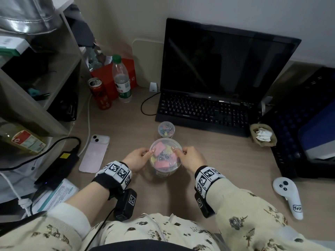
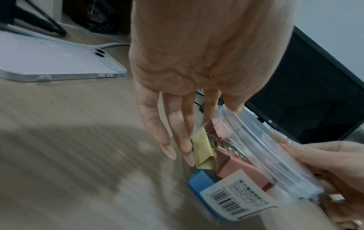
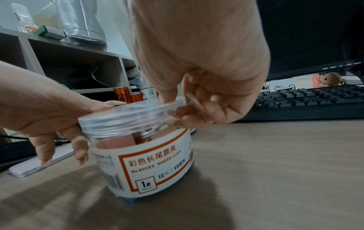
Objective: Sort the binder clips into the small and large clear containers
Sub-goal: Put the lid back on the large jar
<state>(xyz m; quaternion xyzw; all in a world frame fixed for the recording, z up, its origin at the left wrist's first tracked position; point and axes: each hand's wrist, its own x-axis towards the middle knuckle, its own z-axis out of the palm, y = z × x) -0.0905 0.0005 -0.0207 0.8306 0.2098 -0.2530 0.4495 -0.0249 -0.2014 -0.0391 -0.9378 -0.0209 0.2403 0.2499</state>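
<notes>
The large clear container (image 1: 164, 172) (image 3: 153, 163) stands on the desk in front of me, its clear lid (image 1: 165, 142) (image 3: 133, 115) (image 2: 265, 155) on top. Pink (image 1: 159, 148) (image 2: 236, 165), yellow (image 2: 202, 149) and blue (image 2: 201, 179) binder clips lie inside. My left hand (image 1: 143, 154) (image 2: 222, 112) (image 3: 78, 121) holds the lid's left rim with thumb and index; its other fingers hang straight beside the wall. My right hand (image 1: 183, 153) (image 3: 177, 107) (image 2: 315, 155) grips the lid's right rim with curled fingers. The small clear container (image 1: 166, 129), with small coloured clips in it, sits just behind.
A pink phone (image 1: 94, 154) lies to the left, with a black power brick (image 1: 59, 165) beyond it. A keyboard (image 1: 203, 111) and monitor (image 1: 226, 62) stand behind. A can (image 1: 99, 93) and bottle (image 1: 121, 78) stand far left. A white controller (image 1: 288, 196) and black crate (image 1: 304, 124) are at the right.
</notes>
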